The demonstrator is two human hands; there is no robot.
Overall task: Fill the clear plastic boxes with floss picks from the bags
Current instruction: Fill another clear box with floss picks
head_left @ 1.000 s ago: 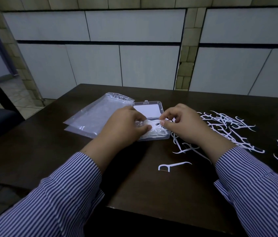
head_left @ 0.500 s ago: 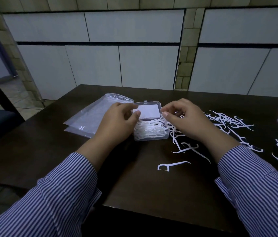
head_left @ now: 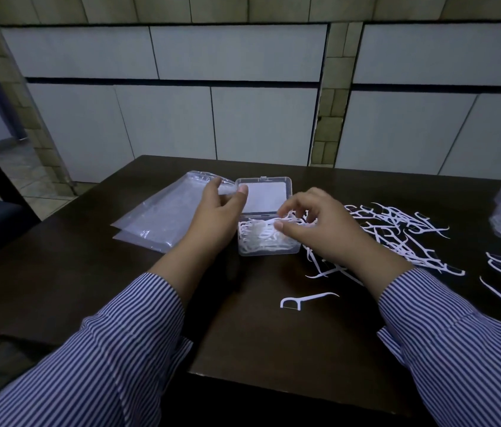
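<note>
Two flat, clear plastic bags (head_left: pixel 163 223) lie emptied at the left of the dark wooden table (head_left: pixel 273 340), and just beside them the small clear plastic box (head_left: pixel 269 241) looks nearly full of white floss picks, its hinged lid (head_left: pixel 263 195) lying open behind it. The left hand (head_left: pixel 215 217) reaches to the lid's left edge, thumb touching it and fingers loosely spread, gripping nothing. The right hand (head_left: pixel 313 226) hovers curled over the box's right side, apparently pinching a pick, while a loose heap of white floss picks (head_left: pixel 397 232) remains to its right.
</note>
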